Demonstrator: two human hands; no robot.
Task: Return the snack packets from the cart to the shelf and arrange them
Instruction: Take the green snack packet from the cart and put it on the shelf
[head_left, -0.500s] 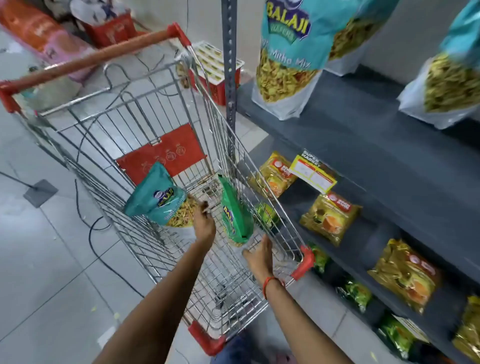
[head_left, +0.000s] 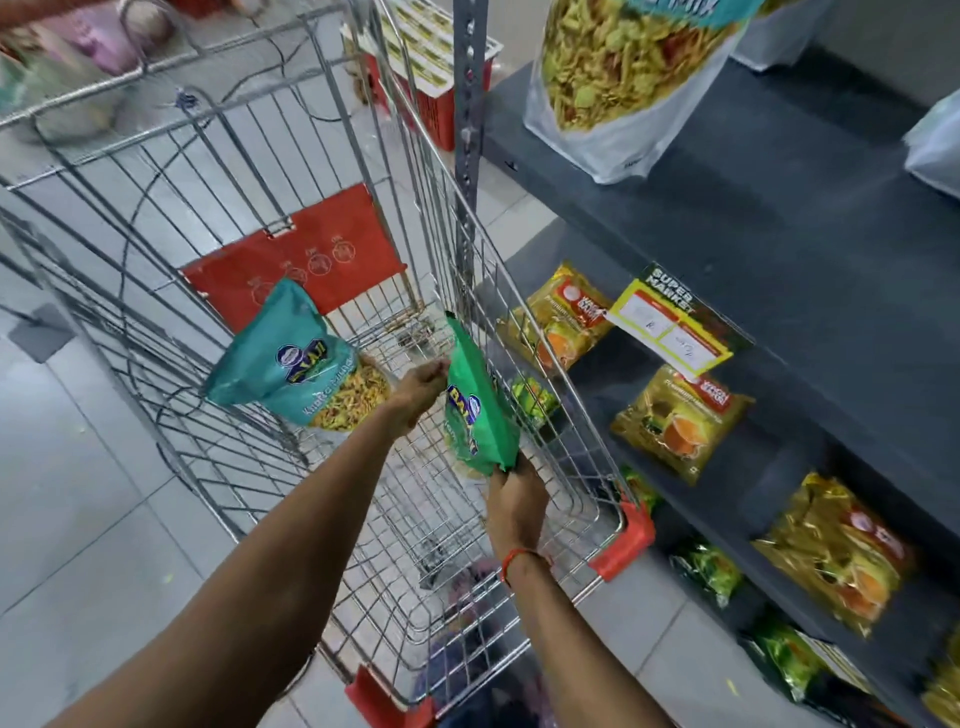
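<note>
Forearms reaching down from the near edge into the wire cart (head_left: 524, 291), red corner caps at its near rim. Right hand (head_left: 517, 501), red thread at the wrist, fingers clamped on the lower corner of a green packet (head_left: 480, 410), held upright on edge against the cart's right wall. Left hand (head_left: 418, 392) just left of it, fingers pinched together on the green packet's left edge. Further left, a teal packet (head_left: 291, 361) of yellow snack mix, leaning tilted against the cart's left wall, just beside the left hand; touching or not, cannot tell. Beyond both, a red flap (head_left: 311, 260) hanging on the cart's far wall. To the right of the cart, dark grey shelf (head_left: 779, 234) in tiers: yellow packets (head_left: 675, 421) lying on the middle tier, small green packets (head_left: 706, 569) on the tier below, a yellow price tag (head_left: 670, 330) clipped to the upper tier's front edge. On the top tier, far right, a large snack mix packet (head_left: 618, 78) standing upright. Far behind the cart on the grey tiled floor, a red crate (head_left: 431, 83).
</note>
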